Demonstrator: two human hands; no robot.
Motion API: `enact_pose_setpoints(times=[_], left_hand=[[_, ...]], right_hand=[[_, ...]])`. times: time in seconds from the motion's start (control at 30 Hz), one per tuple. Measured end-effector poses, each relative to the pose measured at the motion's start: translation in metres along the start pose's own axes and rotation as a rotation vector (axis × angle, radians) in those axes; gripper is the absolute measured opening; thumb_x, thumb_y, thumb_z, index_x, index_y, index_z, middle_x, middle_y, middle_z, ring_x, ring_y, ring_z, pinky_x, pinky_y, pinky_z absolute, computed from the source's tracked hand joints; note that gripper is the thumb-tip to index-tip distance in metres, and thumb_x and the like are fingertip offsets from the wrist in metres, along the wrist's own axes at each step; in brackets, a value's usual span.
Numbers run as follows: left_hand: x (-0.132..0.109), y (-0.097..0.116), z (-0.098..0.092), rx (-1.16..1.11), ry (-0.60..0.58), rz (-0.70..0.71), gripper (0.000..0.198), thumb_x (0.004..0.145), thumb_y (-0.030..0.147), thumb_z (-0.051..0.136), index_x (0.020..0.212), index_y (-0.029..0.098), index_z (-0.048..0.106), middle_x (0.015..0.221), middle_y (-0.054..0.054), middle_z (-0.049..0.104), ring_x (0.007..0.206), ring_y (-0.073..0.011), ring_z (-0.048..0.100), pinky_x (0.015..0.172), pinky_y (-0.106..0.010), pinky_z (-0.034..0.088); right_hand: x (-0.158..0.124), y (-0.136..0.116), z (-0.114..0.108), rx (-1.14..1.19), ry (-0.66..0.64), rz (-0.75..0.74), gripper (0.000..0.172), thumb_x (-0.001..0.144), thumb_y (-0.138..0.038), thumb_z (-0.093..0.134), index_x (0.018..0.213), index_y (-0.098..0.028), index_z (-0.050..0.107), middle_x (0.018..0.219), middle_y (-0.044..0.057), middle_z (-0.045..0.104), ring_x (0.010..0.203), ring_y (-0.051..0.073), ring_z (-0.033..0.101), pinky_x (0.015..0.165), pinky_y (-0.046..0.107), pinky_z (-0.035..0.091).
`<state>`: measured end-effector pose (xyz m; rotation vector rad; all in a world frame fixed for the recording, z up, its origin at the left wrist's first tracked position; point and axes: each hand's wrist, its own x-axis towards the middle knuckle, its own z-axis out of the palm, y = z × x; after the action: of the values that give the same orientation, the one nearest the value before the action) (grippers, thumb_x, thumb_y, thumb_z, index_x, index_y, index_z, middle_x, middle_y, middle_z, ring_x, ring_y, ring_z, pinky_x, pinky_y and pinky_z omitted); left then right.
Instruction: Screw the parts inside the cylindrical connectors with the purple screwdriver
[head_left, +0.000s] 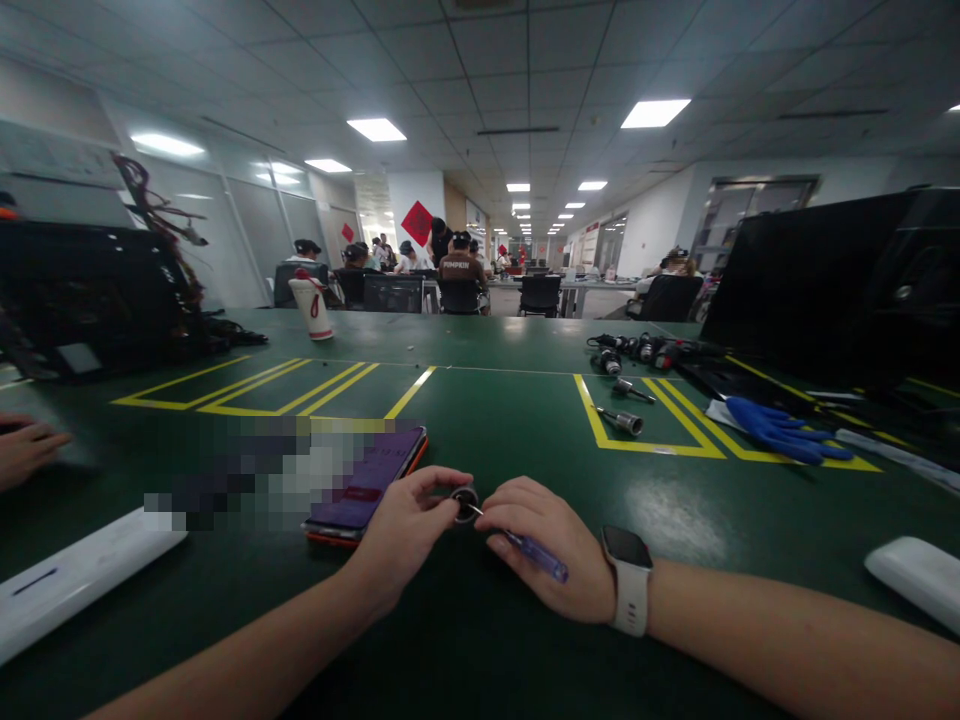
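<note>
My left hand pinches a small round metal piece, its open, dark end turned to the right. My right hand is closed around a screwdriver with a see-through purple handle. The screwdriver's thin shaft points left into the round piece's opening; how deep the tip reaches I cannot tell. Just left of my left hand lies a phone with a purple screen and an orange edge. A watch with a pale strap is on my right wrist.
Metal cylindrical parts lie inside yellow tape lines at right, near a blue glove. A paper cup stands farther back. White objects flank my arms. Another person's hand rests at the left edge.
</note>
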<state>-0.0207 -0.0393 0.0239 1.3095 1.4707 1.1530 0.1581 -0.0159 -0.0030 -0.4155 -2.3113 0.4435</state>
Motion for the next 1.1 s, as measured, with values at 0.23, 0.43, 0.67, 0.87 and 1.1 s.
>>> enact_pose_setpoints(times=[0.23,0.43,0.67,0.87,1.1], left_hand=[[0.0007,-0.0016,0.0005,0.042,-0.004,0.035,0.027,0.063,0.015,0.058,0.088,0.013,0.067,0.086,-0.006,0.072,0.079,-0.0204,0.066,0.073,-0.031,0.051],[0.0011,-0.0027,0.0002,0.042,-0.016,0.073,0.024,0.061,0.014,0.057,0.084,0.013,0.067,0.085,-0.006,0.072,0.08,-0.0209,0.066,0.073,-0.031,0.051],[-0.0006,0.0,0.0,0.054,-0.018,0.079,0.025,0.061,0.014,0.056,0.082,0.012,0.067,0.093,-0.008,0.071,0.088,-0.0222,0.065,0.079,-0.032,0.051],[0.0021,-0.0054,-0.0017,0.044,-0.035,0.093,0.025,0.062,0.013,0.055,0.083,0.012,0.067,0.095,-0.009,0.07,0.089,-0.0219,0.065,0.079,-0.032,0.051],[0.0033,-0.0041,0.0003,0.01,-0.021,0.085,0.021,0.06,0.014,0.056,0.079,0.014,0.067,0.091,-0.007,0.071,0.085,-0.0213,0.065,0.076,-0.032,0.051]], right_hand=[[0.0005,0.0013,0.001,-0.017,0.0,-0.028,0.019,0.086,-0.017,0.048,0.104,-0.018,0.055,0.101,0.008,0.061,0.094,0.018,0.053,0.083,0.033,0.043],[-0.0005,0.0025,0.0022,-0.036,-0.019,-0.025,0.02,0.086,-0.017,0.049,0.104,-0.017,0.056,0.101,0.008,0.061,0.094,0.018,0.053,0.083,0.033,0.043],[-0.0025,0.0011,0.0021,-0.063,0.02,-0.073,0.018,0.085,-0.017,0.049,0.103,-0.018,0.055,0.099,0.007,0.062,0.092,0.018,0.053,0.082,0.033,0.043],[-0.0015,0.0008,0.001,-0.109,-0.025,-0.065,0.02,0.085,-0.016,0.049,0.105,-0.017,0.054,0.101,0.007,0.062,0.094,0.017,0.053,0.083,0.033,0.043],[-0.0014,0.0018,0.0017,-0.104,-0.007,-0.075,0.019,0.085,-0.017,0.049,0.104,-0.018,0.055,0.1,0.007,0.062,0.092,0.018,0.054,0.08,0.033,0.044]])
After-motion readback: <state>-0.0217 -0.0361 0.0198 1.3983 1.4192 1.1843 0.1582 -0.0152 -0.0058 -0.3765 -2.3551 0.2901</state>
